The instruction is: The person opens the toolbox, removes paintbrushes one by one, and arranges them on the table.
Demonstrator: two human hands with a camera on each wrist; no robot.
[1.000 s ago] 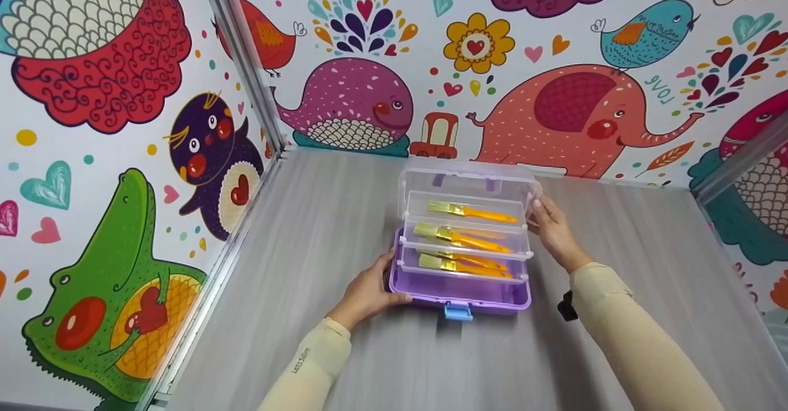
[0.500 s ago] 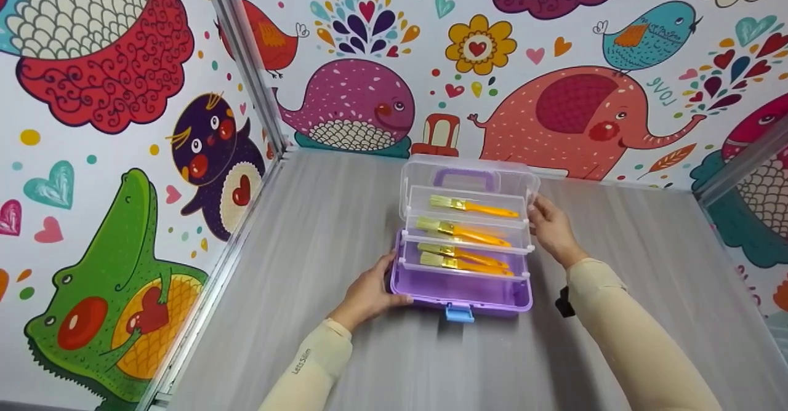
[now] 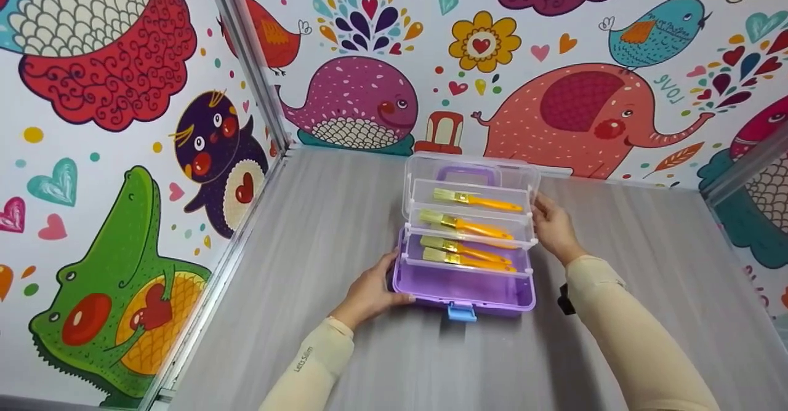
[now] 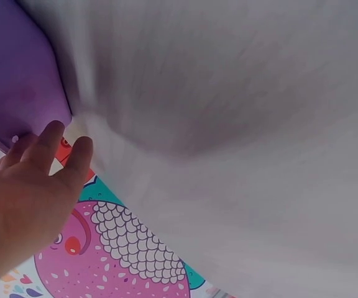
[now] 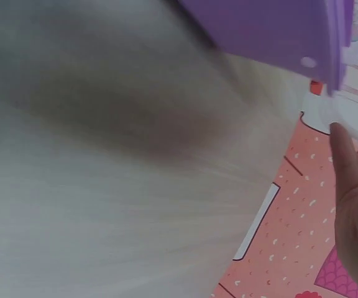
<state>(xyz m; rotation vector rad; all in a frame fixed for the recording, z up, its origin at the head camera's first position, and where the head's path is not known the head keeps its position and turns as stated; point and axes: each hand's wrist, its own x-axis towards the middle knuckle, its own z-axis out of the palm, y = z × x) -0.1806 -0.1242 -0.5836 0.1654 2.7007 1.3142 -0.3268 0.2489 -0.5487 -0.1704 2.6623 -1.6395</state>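
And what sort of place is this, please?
Probably a booth-like workstation: metal posts join walls printed with cartoon animals around a wood-grain tabletop, where a purple toolbox holds orange-handled paintbrushes.

Grey tabletop [image 3: 258, 263] — purple box [image 3: 465, 287] atop

My left sleeve [image 3: 313, 357] reads "Lets", then a small word like "Slim". On the wall [image 3: 431, 35] I read a red "LOVE", its top cut off, and a green "LOVE", reversed, beside the elephant [image 3: 535, 125].
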